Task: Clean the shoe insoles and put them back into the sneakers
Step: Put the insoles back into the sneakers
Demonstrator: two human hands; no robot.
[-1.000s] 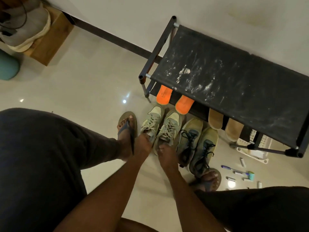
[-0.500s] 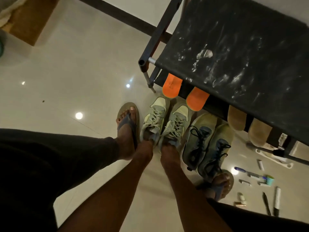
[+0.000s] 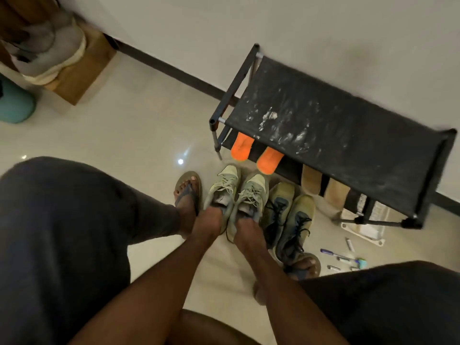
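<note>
Two pale green sneakers (image 3: 224, 185) (image 3: 255, 195) stand side by side on the floor in front of me. My left hand (image 3: 207, 221) grips the heel of the left one, and my right hand (image 3: 246, 234) grips the heel of the right one. The fingers of both hands are hidden inside the openings. A second olive pair with dark laces (image 3: 290, 212) stands just to the right. Two orange insoles (image 3: 240, 146) (image 3: 270, 160) and two tan insoles (image 3: 311, 180) (image 3: 336, 192) stick out from the lower shelf of a black shoe rack (image 3: 348, 135).
My feet in flip-flops (image 3: 188, 192) (image 3: 305, 266) flank the shoes. Pens and small tubes (image 3: 343, 257) lie on the floor at the right, beside a white tray (image 3: 363, 227) under the rack. A cardboard box (image 3: 82, 70) and a teal object (image 3: 15, 103) sit far left by the wall.
Both hands stay at the heels of the pale green sneakers, and their fingers have gone further into the openings. The view has tilted up and back.
</note>
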